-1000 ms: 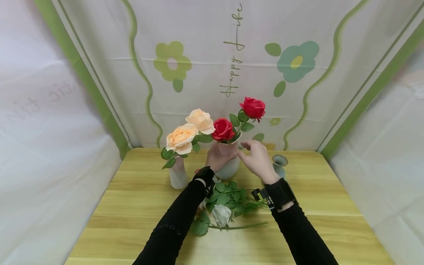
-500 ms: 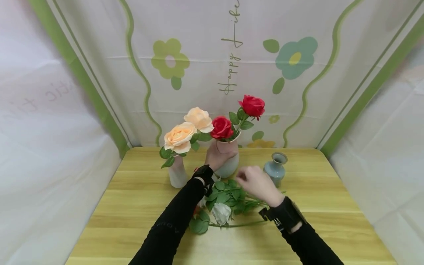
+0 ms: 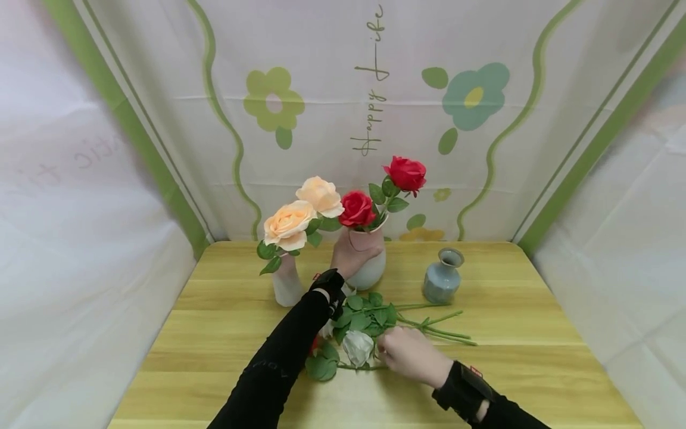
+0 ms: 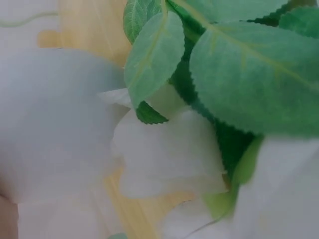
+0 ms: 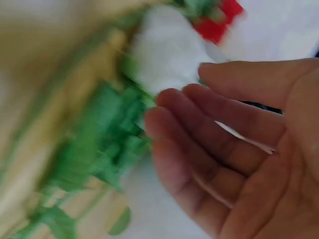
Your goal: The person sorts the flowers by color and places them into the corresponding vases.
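Currently, L hand (image 3: pixel 349 258) w/ fingers gripping rounded pink-and-white vase (image 3: pixel 371 276) w/ two red roses (image 3: pixel 357 208), upright on yellow wood-grain surface (image 3: pixel 525 310), R hand (image 3: pixel 409 356) free, fingers loosely bent, just beside white rose (image 3: pixel 357 348)

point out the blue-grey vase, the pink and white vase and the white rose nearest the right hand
Blue-grey vase (image 3: pixel 442 283): head view, on its rounded body.
Pink and white vase (image 3: pixel 372 269): head view, on its white lower body.
White rose (image 3: pixel 357 348): head view, on its petals.

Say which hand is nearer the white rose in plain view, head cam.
Right. The right hand is just beside the white rose, on its right; the left hand is farther off, behind it, holding the pink-and-white vase.
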A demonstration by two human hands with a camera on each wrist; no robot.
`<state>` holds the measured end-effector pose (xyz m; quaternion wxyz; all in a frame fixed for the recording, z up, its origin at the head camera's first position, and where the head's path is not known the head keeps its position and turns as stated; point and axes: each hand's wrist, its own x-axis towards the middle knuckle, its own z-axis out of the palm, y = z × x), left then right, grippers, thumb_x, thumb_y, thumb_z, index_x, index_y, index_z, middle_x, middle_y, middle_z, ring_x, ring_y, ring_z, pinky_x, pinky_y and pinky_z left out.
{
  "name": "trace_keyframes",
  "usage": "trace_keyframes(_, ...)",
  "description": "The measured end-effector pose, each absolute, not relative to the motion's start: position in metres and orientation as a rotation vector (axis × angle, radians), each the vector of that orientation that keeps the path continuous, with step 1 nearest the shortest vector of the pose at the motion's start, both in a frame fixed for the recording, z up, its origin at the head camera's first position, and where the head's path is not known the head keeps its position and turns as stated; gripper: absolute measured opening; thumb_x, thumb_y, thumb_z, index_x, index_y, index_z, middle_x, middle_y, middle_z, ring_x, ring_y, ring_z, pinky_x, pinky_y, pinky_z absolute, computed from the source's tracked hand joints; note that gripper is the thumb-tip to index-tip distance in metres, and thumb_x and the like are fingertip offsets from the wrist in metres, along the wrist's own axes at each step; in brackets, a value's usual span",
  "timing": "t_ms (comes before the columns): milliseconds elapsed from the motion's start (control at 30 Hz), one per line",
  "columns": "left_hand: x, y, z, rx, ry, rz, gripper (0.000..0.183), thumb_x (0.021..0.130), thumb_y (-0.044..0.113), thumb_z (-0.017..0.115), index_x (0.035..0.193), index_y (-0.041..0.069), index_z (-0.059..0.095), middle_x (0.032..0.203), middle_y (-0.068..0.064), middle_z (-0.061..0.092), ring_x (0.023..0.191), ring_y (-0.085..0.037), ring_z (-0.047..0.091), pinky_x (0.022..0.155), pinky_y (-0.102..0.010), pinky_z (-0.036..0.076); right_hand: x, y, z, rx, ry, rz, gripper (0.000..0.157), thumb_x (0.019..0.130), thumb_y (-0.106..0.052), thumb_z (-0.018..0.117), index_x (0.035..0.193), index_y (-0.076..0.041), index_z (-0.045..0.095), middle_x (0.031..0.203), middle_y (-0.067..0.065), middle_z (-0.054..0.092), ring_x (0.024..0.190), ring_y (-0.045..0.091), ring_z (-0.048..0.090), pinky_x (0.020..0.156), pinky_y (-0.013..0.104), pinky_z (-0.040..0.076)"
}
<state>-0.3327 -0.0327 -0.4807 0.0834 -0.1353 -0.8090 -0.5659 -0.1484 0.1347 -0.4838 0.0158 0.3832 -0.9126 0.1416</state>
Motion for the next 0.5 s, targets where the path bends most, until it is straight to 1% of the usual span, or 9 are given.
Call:
trace_keyframes(167, -0.334, -0.033, -0.482, -0.417, -2.408, -1.677, 0.100, 0.074, 0.038, 0.085, 0.154, 0.022, 0.027, 0.147, 0.002, 0.043, 0.129, -0.015, 0.045, 0.104, -0.036, 0.041, -0.135, 0.134, -0.510, 1.252, -2.653, 0.099, 0.007, 0.079, -0.011, 0.077, 0.080, -0.014, 0.070, 0.078, -0.003, 0.061, 0.069, 0.009, 0.057, 0.051, 0.021, 0.050)
trace_keyframes(233, -0.335, -0.033, -0.482, -0.421, -2.406, -1.667, 0.100, 0.073, 0.039, 0.084, 0.154, 0.022, 0.027, 0.147, 0.002, 0.044, 0.129, -0.014, 0.045, 0.103, -0.036, 0.042, -0.131, 0.133, -0.517, 1.258, -2.552, -0.009, 0.011, 0.074, -0.009, 0.078, 0.083, -0.012, 0.072, 0.082, -0.001, 0.062, 0.074, 0.012, 0.059, 0.053, 0.021, 0.051)
trace_keyframes(333, -0.336, -0.033, -0.482, -0.422, -2.396, -1.664, 0.101, 0.072, 0.040, 0.084, 0.154, 0.021, 0.028, 0.147, 0.002, 0.044, 0.128, -0.013, 0.046, 0.103, -0.035, 0.042, -0.127, 0.131, -0.523, 1.270, -2.439, -0.103, 0.020, 0.067, -0.006, 0.080, 0.084, -0.013, 0.073, 0.085, 0.000, 0.063, 0.076, 0.013, 0.059, 0.053, 0.020, 0.050)
trace_keyframes(400, -0.336, -0.033, -0.483, -0.417, -2.394, -1.666, 0.101, 0.072, 0.040, 0.085, 0.154, 0.022, 0.028, 0.146, 0.003, 0.044, 0.128, -0.013, 0.046, 0.103, -0.035, 0.041, -0.125, 0.129, -0.526, 1.283, -2.406, -0.143, 0.022, 0.064, -0.005, 0.080, 0.083, -0.014, 0.073, 0.085, 0.000, 0.063, 0.075, 0.012, 0.058, 0.053, 0.019, 0.049)
trace_keyframes(500, -0.335, -0.033, -0.483, -0.406, -2.397, -1.675, 0.101, 0.072, 0.041, 0.086, 0.154, 0.022, 0.029, 0.146, 0.002, 0.044, 0.129, -0.014, 0.046, 0.104, -0.036, 0.041, -0.122, 0.126, -0.529, 1.309, -2.402, -0.202, 0.020, 0.065, -0.005, 0.079, 0.081, -0.014, 0.072, 0.083, -0.001, 0.062, 0.073, 0.012, 0.056, 0.052, 0.019, 0.047)
